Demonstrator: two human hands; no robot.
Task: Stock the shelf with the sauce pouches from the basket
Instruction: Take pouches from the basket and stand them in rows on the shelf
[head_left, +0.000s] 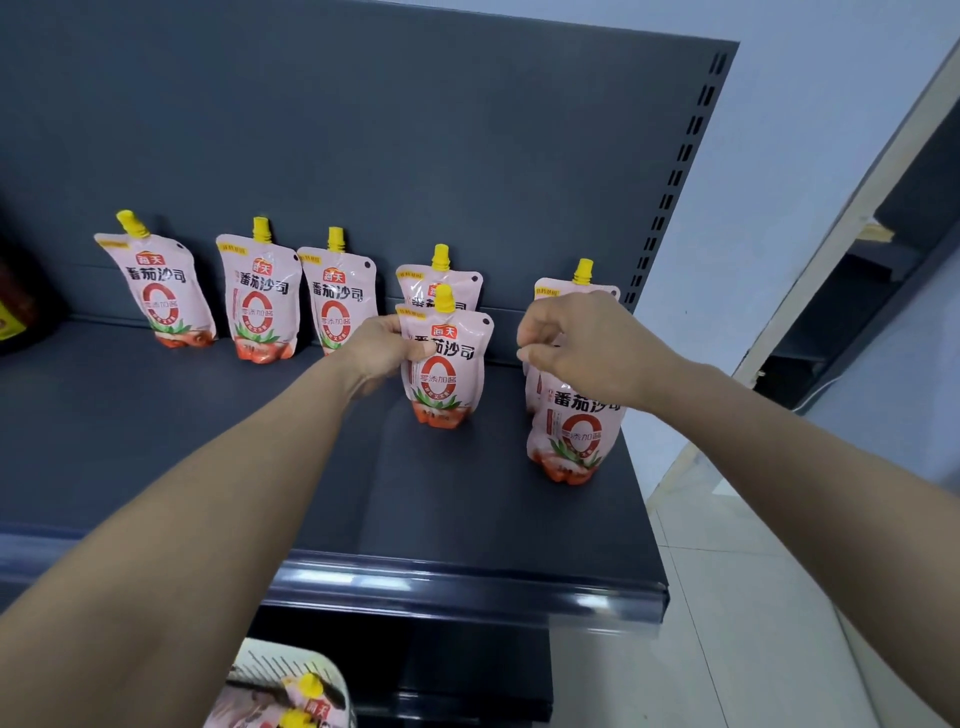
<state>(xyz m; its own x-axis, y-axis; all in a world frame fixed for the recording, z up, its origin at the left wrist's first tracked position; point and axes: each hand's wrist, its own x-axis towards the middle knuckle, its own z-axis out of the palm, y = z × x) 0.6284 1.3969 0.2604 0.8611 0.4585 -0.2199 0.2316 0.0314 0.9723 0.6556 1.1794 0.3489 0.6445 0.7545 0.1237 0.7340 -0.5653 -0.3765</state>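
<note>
Pink sauce pouches with yellow caps stand on the dark grey shelf (208, 426). Three pouches (260, 296) line the back at the left. My left hand (382, 351) grips the left edge of an upright pouch (447, 364), which stands in front of another pouch (440, 283). My right hand (587, 343) is closed on the top of a front pouch (574, 431) at the right; its cap is hidden by the fingers. A further pouch (582, 280) stands behind that one. The white basket (291, 691) sits at the bottom with more pouches (306, 701) in it.
A dark bottle (15, 306) stands at the far left of the shelf. The shelf's right end (644, 493) is just beside the right pouch, with pale floor tiles (753, 597) beyond. A slotted upright (675, 176) runs up the back panel.
</note>
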